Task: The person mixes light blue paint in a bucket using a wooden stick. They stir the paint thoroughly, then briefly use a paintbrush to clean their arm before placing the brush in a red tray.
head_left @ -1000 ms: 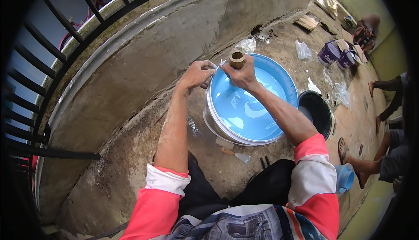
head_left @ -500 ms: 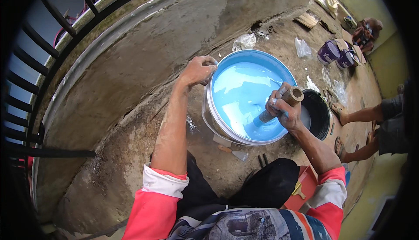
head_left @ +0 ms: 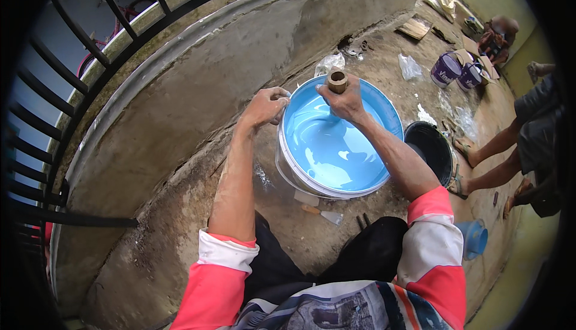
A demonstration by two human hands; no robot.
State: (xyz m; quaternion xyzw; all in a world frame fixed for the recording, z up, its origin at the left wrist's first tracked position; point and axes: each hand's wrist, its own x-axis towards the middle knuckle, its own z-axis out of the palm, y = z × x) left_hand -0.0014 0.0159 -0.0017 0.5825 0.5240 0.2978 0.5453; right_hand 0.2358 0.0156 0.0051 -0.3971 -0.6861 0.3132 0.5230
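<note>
A white bucket holds light blue paint with a swirl on its surface. My right hand is closed around a hollow, round wooden stick, whose lower part sits in the paint near the far side. My left hand has its fingers curled over the bucket's rim at the upper left. A black tub stands right of the bucket. A putty knife with an orange handle lies on the ground in front of it.
A concrete ledge with black railing curves along the left. Purple buckets, plastic bags and boards lie back right. A seated person is by the wall; other people's legs are at right. A blue container sits lower right.
My right hand swept the stick down to the bucket's right side, then back up toward the far rim. The paint's swirl changed. The legs at the right shifted. My left hand stayed at the rim.
</note>
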